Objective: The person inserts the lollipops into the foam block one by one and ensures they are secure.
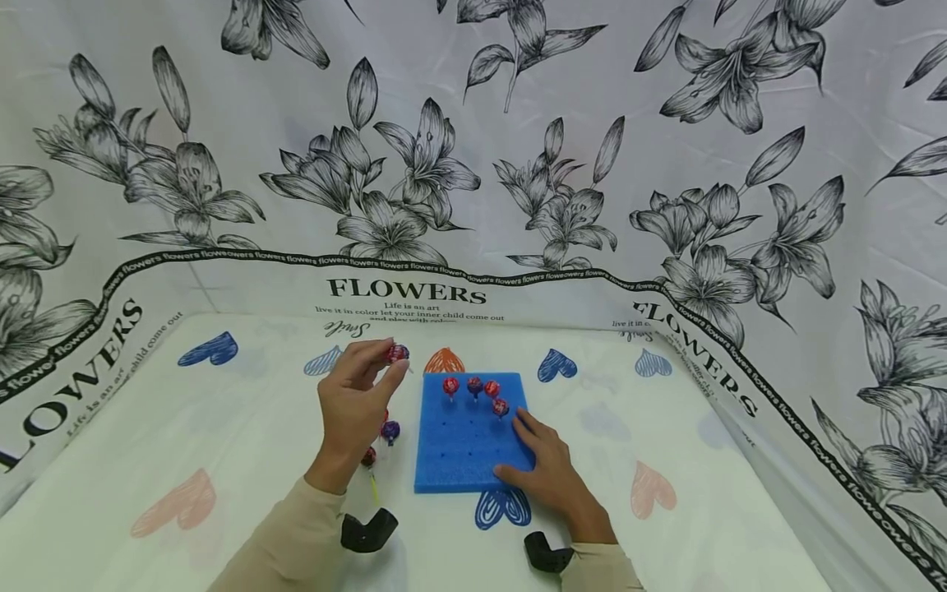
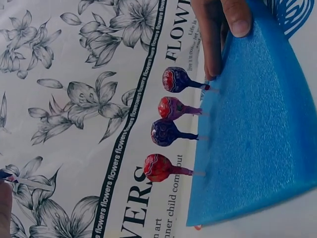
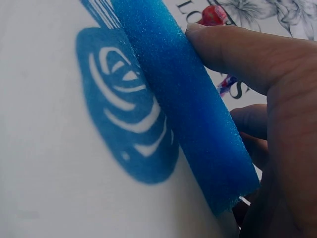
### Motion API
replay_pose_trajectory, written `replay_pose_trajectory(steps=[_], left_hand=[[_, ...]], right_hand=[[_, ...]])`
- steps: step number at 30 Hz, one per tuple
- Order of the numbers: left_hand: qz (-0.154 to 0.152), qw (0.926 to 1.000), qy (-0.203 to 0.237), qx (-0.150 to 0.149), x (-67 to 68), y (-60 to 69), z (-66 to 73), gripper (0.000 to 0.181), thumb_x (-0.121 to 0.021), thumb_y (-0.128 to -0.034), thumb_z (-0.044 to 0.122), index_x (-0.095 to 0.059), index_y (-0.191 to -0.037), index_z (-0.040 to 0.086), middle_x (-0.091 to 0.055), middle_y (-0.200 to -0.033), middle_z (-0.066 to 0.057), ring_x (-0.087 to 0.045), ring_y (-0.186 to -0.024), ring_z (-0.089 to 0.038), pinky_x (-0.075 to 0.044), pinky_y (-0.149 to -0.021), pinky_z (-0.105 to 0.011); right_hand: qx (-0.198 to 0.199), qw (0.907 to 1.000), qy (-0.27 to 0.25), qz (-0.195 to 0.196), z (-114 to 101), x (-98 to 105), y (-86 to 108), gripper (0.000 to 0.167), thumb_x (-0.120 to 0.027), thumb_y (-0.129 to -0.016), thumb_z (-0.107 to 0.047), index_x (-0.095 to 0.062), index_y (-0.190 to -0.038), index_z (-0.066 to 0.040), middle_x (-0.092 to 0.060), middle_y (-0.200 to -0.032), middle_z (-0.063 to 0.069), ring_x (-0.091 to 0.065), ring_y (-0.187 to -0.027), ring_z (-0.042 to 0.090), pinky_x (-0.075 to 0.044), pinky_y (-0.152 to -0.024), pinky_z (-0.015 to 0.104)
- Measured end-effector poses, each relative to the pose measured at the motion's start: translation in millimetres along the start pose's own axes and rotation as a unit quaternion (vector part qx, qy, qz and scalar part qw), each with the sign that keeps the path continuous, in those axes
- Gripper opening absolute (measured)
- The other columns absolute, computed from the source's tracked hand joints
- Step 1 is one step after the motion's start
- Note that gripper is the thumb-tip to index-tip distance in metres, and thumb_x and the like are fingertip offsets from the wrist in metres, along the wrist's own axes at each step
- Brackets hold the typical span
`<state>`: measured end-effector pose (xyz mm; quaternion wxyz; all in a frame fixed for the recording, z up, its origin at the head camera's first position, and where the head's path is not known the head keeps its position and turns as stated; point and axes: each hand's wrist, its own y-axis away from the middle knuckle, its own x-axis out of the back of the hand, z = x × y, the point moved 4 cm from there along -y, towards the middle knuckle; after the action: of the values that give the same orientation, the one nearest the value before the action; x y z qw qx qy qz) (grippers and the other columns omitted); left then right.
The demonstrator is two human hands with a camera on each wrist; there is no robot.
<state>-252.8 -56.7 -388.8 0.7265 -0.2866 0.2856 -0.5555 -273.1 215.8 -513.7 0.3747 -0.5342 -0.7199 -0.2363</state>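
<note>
Up and left of the blue foam block (image 1: 455, 460), my left hand (image 1: 355, 403) pinches a lollipop (image 1: 398, 353) between thumb and fingers. Its white stick (image 2: 35, 185) shows at the left edge of the left wrist view. My right hand (image 1: 547, 464) holds the block at its right side, thumb on top and fingers along the edge. Several wrapped lollipops stand upright in the block toward its far side: a red one (image 1: 450, 386), a dark blue one (image 1: 474, 385), another red one (image 1: 491, 388), and one (image 1: 501, 407) near my right fingertips.
Left of the block lie loose lollipops, among them a purple one (image 1: 390, 431) and a dark red one (image 1: 369, 456) with a yellow stick, partly behind my left hand. Small holes dot the block. A heart-printed cloth (image 1: 259, 427) covers the table; a flower-printed curtain (image 1: 488, 205) hangs behind.
</note>
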Motion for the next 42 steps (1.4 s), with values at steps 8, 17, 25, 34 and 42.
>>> replay_pose_trajectory(steps=[8,17,25,34,42], left_hand=[[-0.017,0.9996,0.012,0.022,-19.6,-0.5,-4.7,0.035,-0.066,-0.0828,-0.016,-0.063,-0.117,-0.009,-0.058,-0.108,-0.021,-0.061,-0.102,-0.022,-0.048,-0.093,-0.031],[-0.038,0.9955,0.03,0.081,-42.6,15.5,-27.2,0.031,-0.07,-0.0853,-0.003,-0.066,-0.116,-0.004,-0.063,-0.106,-0.015,-0.064,-0.099,-0.025,-0.05,-0.089,-0.031],[-0.074,0.9861,0.018,0.148,-60.4,30.1,-33.1,0.031,-0.068,-0.0856,-0.007,-0.065,-0.116,-0.008,-0.064,-0.11,-0.02,-0.064,-0.102,-0.032,-0.05,-0.089,-0.04],[-0.096,0.9811,-0.009,0.168,-68.2,34.1,-20.4,0.028,-0.066,-0.0861,-0.009,-0.064,-0.114,-0.011,-0.064,-0.11,-0.024,-0.064,-0.101,-0.036,-0.052,-0.087,-0.037],[-0.105,0.9791,-0.021,0.173,-68.4,41.6,-33.2,0.028,-0.067,-0.0871,-0.007,-0.064,-0.115,-0.01,-0.064,-0.111,-0.024,-0.064,-0.101,-0.036,-0.052,-0.087,-0.038]], right_hand=[[0.005,1.0,0.0,0.002,-1,2,-0.2,0.089,-0.067,-0.08,-0.057,-0.036,-0.149,-0.011,-0.023,-0.157,0.004,-0.018,-0.141,0.038,-0.022,-0.104,0.068],[0.012,0.9999,0.01,0.003,1,0,0.4,0.089,-0.066,-0.079,-0.058,-0.037,-0.149,-0.01,-0.025,-0.157,0.005,-0.02,-0.14,0.039,-0.021,-0.104,0.069],[0.007,0.9999,0.001,0.008,0,0,0.3,0.089,-0.068,-0.079,-0.057,-0.038,-0.149,-0.011,-0.025,-0.157,0.003,-0.02,-0.14,0.04,-0.025,-0.102,0.068],[0.008,1.0,0.002,0.005,0,0,0.3,0.089,-0.067,-0.079,-0.057,-0.038,-0.148,-0.009,-0.025,-0.157,0.005,-0.02,-0.14,0.041,-0.025,-0.102,0.069],[0.011,0.9999,0.0,0.006,2,-1,0.1,0.091,-0.065,-0.079,-0.061,-0.038,-0.148,-0.009,-0.025,-0.157,0.004,-0.021,-0.14,0.041,-0.027,-0.101,0.069]])
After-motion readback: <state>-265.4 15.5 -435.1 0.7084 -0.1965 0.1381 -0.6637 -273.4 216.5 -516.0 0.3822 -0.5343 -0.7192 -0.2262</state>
